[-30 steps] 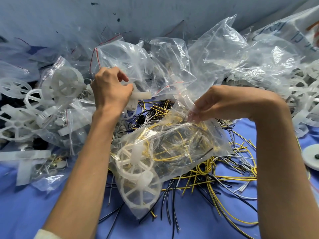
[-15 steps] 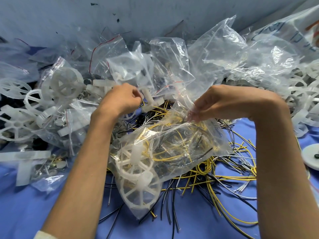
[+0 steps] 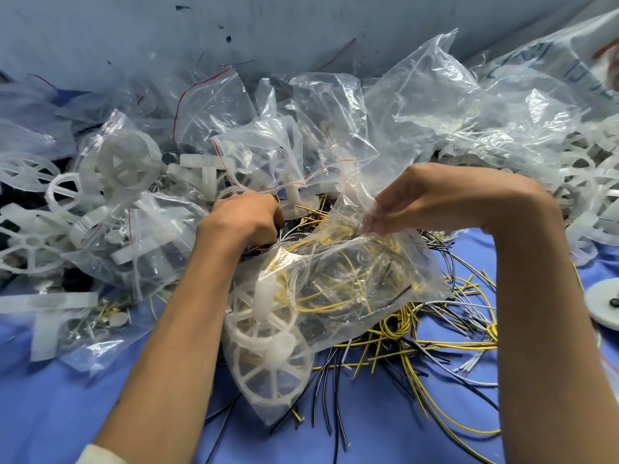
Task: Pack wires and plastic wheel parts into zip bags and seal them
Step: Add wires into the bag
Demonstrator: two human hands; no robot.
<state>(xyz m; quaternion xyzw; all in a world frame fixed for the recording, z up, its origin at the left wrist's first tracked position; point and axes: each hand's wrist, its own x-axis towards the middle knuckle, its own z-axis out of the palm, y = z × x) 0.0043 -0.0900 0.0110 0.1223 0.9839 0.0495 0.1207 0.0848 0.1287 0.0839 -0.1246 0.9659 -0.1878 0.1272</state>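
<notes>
Pinching the upper edge of a clear zip bag (image 3: 338, 286) between thumb and fingertips, the right hand (image 3: 422, 199) holds the bag's mouth lifted. The rest of the bag slopes down toward the person and rests on the blue worktop (image 3: 67, 403). Two white spoked plastic wheels (image 3: 268, 360) sit stacked in the bag's lower corner, and coiled yellow wires (image 3: 321, 298) fill its middle.

The left hand (image 3: 243, 219) is knuckles up just beside the bag's mouth, its fingers curled down into the tangle of loose wires (image 3: 422, 333). The fingertips are buried there, so I cannot tell whether they grip a wire. That tangle of yellow, black and white strands spreads from under the bag out across the worktop to the right.

Behind both hands rises a heap of clear zip bags (image 3: 335, 128), some crumpled and empty, with red seal lines showing. At the left, more bags hold another white wheel (image 3: 124, 162), and white T-shaped pieces (image 3: 201, 162) lie just beside them. A white disc (image 3: 603, 303) lies at the right edge of the worktop. A grey-blue wall (image 3: 301, 28) stands behind it all.
</notes>
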